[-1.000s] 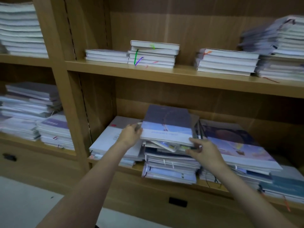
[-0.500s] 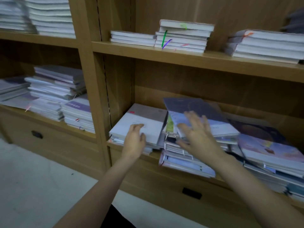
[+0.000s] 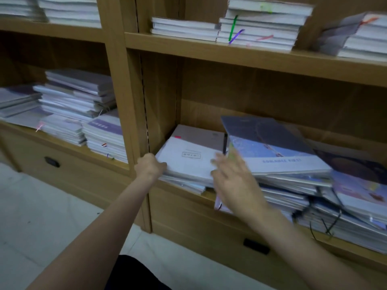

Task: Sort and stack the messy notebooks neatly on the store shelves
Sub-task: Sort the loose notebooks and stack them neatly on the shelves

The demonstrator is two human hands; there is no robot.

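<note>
The person's left hand (image 3: 150, 166) grips the near left corner of a low pile of pale grey notebooks (image 3: 189, 159) at the left end of the lower shelf (image 3: 206, 196), fingers curled over the edge, so the fingertips themselves are hidden against the covers. The right hand (image 3: 232, 181) hangs in front of the gap between that pile and the taller, untidy stack (image 3: 278, 185) beside it, fingers spread and straight; it is blurred, and it seems to hold nothing, though whether it touches either pile cannot be made out.

On top of the untidy stack a blue-covered notebook (image 3: 270, 143) lies tilted and skewed, its far corner raised. To its right more notebooks (image 3: 360, 197) slump sideways, running off the frame's right edge, with a dark elastic cord (image 3: 333, 225) dangling over the shelf front.

The upper shelf (image 3: 251, 56) carries neat white stacks; one (image 3: 261, 24) has green and purple ribbon markers hanging out, and the rightmost is cut off and smeared. The left bay (image 3: 69, 105) holds further piles, partly out of view. A dark drawer handle (image 3: 256, 245) sits below the lower shelf.
</note>
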